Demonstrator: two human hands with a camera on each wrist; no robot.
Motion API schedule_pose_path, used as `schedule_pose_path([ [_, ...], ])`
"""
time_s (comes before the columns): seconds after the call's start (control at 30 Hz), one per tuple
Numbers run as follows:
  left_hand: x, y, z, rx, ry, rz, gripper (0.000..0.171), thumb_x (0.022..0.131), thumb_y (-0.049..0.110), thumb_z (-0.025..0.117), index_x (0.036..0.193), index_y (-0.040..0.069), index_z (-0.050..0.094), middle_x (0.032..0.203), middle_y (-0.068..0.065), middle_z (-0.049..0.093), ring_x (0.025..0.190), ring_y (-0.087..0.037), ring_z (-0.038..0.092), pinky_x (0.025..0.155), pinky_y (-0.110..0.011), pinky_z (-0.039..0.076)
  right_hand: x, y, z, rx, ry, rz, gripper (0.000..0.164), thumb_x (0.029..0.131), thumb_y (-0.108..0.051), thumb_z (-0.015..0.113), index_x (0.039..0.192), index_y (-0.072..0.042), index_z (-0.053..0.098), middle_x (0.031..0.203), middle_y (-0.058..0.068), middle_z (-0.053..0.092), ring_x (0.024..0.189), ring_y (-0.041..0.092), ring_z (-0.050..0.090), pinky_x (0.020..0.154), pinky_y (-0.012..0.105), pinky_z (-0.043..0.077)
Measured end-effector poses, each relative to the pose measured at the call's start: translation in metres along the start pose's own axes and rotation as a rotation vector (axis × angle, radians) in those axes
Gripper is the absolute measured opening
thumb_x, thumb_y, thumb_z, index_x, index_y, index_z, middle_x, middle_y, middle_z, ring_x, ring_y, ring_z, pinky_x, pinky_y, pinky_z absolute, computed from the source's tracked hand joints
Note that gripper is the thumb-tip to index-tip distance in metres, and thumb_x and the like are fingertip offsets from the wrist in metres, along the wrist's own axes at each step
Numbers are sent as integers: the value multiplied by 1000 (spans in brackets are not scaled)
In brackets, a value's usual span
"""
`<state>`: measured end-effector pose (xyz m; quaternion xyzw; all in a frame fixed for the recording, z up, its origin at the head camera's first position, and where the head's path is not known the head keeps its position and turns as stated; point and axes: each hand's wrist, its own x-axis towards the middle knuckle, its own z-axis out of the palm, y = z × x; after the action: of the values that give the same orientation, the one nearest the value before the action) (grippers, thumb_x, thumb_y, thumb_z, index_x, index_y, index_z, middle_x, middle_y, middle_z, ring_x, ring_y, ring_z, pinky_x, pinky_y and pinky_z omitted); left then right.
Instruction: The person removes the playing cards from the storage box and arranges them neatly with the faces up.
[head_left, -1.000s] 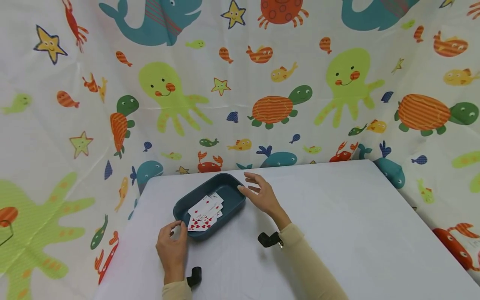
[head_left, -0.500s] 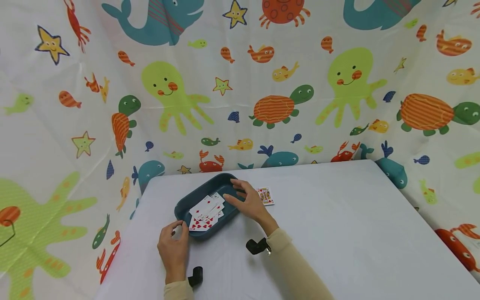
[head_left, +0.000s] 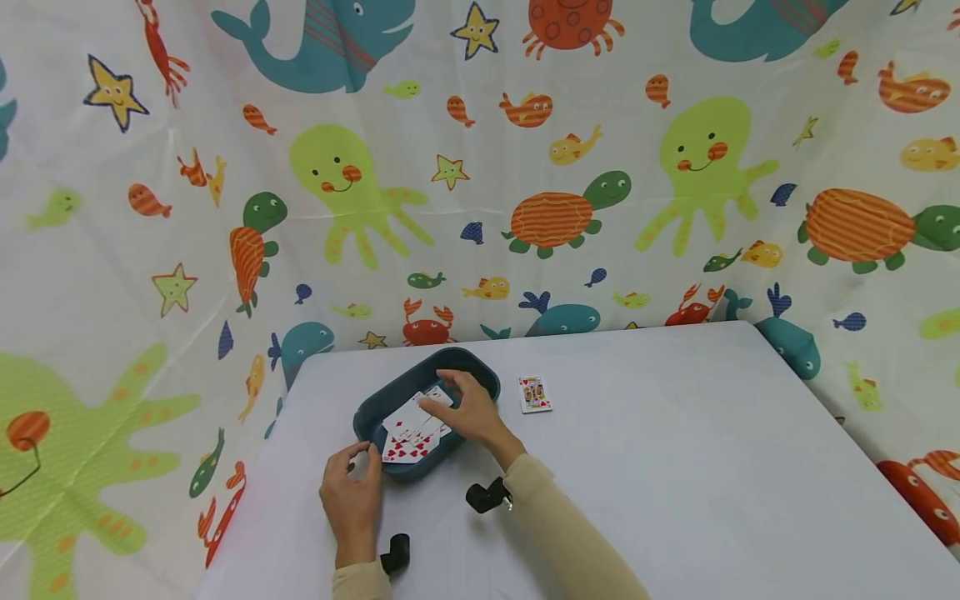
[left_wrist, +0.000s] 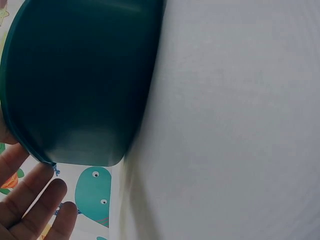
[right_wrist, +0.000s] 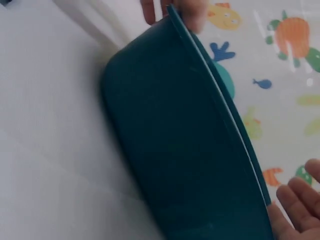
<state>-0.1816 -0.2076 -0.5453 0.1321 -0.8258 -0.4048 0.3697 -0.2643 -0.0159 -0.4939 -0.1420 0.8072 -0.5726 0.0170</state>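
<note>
A dark teal oval tray (head_left: 386, 400) stands slantwise on the table, with several face-up playing cards (head_left: 408, 446) in its near half. My left hand (head_left: 352, 496) pinches the rim at the tray's near left corner; in the left wrist view, its fingers (left_wrist: 32, 195) reach up to that rim. Over the tray hovers my right hand (head_left: 474, 412), its fingers loosely bent and holding nothing, just above the cards. To the right of the tray lies a king card (head_left: 536, 394), face up on the table. The tray's outer wall (right_wrist: 175, 120) fills much of the right wrist view.
A white cloth covers the table (head_left: 660, 467). Behind and beside it hangs a curtain (head_left: 480, 167) printed with sea animals. Small black devices sit at both wrists, the right one (head_left: 486, 496) near the tray's front side.
My right hand has moved left from the tray's right end to above the cards, uncovering the king card on the table. The left hand stays at the rim.
</note>
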Motion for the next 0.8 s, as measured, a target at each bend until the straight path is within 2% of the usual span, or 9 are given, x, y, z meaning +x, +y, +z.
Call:
schedule_pose_path([
  [0.33,-1,-3,1,13,8,17,14,91,6,74,102,-2,75,104,-18,73,102,-32,67,85,-40,49,14,-8,26,-227,-50,70,74,89,-51,74,148,-12,52,150,10,52,137,28,49,112,51,42],
  [0.6,-1,-5,1,-5,23,55,12,90,4,75,100,-2,75,101,-18,73,100,-32,68,83,-40,49,22,-8,38,-266,-35,110,77,86,-52,77,146,-9,53,150,13,52,138,31,48,111,52,42],
  [0.8,0,-6,0,-14,38,86,12,88,3,77,98,-2,75,98,-18,73,97,-32,68,81,-34,48,26,-7,44,-316,-67,121,79,85,-52,78,146,-8,53,150,14,51,137,30,50,110,50,44],
])
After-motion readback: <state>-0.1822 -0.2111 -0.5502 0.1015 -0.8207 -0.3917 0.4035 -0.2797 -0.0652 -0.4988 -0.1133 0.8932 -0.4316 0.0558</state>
